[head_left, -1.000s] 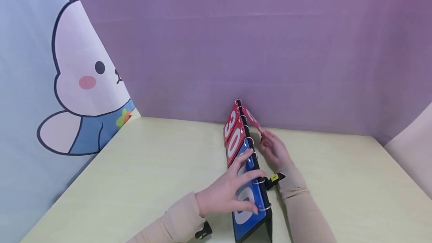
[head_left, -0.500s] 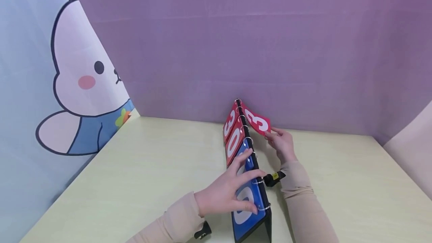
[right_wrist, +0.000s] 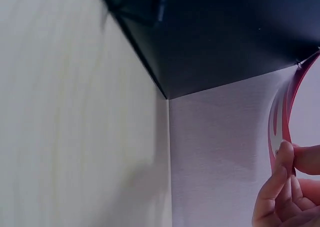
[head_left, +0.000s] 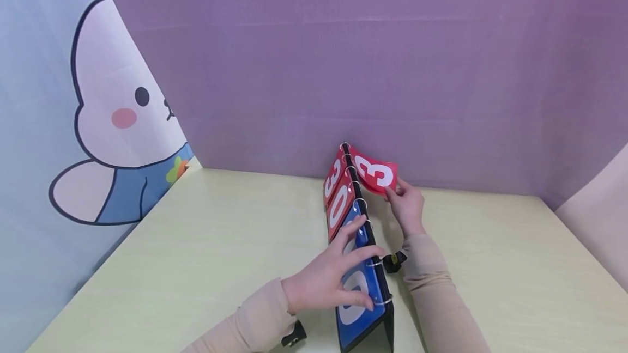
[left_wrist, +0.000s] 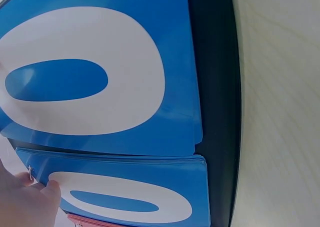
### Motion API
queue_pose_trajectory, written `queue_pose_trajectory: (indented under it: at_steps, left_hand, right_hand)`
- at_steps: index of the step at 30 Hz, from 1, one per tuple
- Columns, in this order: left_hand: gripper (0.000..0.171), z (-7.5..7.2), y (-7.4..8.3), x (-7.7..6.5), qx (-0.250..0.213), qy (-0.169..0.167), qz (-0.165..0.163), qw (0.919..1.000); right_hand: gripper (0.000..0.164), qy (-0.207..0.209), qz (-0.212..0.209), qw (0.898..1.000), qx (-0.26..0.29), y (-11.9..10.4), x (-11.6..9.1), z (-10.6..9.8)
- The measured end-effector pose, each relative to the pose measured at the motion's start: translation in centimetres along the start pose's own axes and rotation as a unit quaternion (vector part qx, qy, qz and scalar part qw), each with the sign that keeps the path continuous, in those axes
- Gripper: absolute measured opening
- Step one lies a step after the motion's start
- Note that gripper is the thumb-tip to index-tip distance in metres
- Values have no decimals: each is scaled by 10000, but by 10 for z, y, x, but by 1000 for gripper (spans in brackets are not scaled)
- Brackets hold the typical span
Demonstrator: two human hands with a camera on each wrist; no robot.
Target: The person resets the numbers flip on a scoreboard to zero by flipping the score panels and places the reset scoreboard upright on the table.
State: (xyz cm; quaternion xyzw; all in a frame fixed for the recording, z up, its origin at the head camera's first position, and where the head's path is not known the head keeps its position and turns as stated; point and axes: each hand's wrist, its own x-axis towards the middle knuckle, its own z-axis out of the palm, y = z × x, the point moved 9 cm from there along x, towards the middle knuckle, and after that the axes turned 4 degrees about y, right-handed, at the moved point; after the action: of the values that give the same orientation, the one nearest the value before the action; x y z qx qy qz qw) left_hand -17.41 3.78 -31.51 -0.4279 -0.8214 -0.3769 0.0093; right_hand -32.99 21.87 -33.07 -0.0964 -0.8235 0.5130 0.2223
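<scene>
A flip scoreboard [head_left: 371,249] stands like a tent on the table, its black spine running away from me. White digits mark its ringed cards, red ones at the far end and blue ones at the near end. My right hand [head_left: 408,207] pinches the outer edge of a lifted red card [head_left: 375,173] showing a 3, on the spine's right side. In the right wrist view that card [right_wrist: 278,117] bends between thumb and fingers. My left hand [head_left: 326,279] lies spread across the blue cards [head_left: 363,323], fingertips at the spine and thumb on the nearest 0.
Pale wood-grain table [head_left: 235,244] lies under the scoreboard. A purple cloth backdrop [head_left: 373,59] rises behind its far end. Fabric with a cartoon rabbit [head_left: 115,119] hangs at the left. Black wrist cameras [head_left: 394,261] sit by both wrists.
My right hand has swung the red card up and outward to the right, so its 3 now faces me. The left hand has stayed in place on the blue cards.
</scene>
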Motion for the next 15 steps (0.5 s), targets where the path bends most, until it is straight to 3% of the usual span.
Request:
queue_pose_trajectory:
  at_steps: [9,15]
  left_hand:
    - [74,-2,2,-1,76,20,65,9999]
    - [74,-3,4,-1,113,19,142,9998]
  right_hand:
    - [46,261,-219,9994,-95,-4,-1,0]
    - [46,208,188,9973,684,2,-1,0]
